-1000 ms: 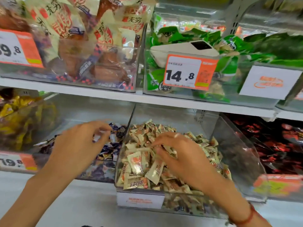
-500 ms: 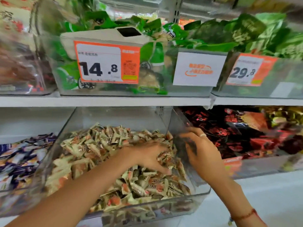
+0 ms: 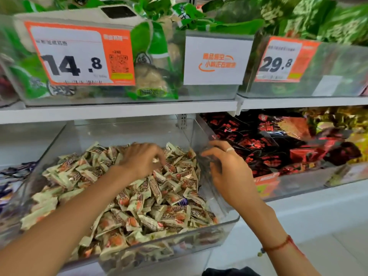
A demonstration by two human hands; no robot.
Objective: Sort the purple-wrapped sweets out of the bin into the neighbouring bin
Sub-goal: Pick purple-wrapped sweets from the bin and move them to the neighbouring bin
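The left hand (image 3: 142,159) digs curled fingers into cream sweets in the clear bin (image 3: 229,221). One purple sweet (image 3: 182,202) lies there. The right hand (image 3: 227,170) grips the bin's side wall.

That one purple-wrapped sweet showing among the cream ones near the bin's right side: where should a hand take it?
Pinch the exposed end of the purple-wrapped sweet from above; cream sweets bury the rest. The right hand is closer.
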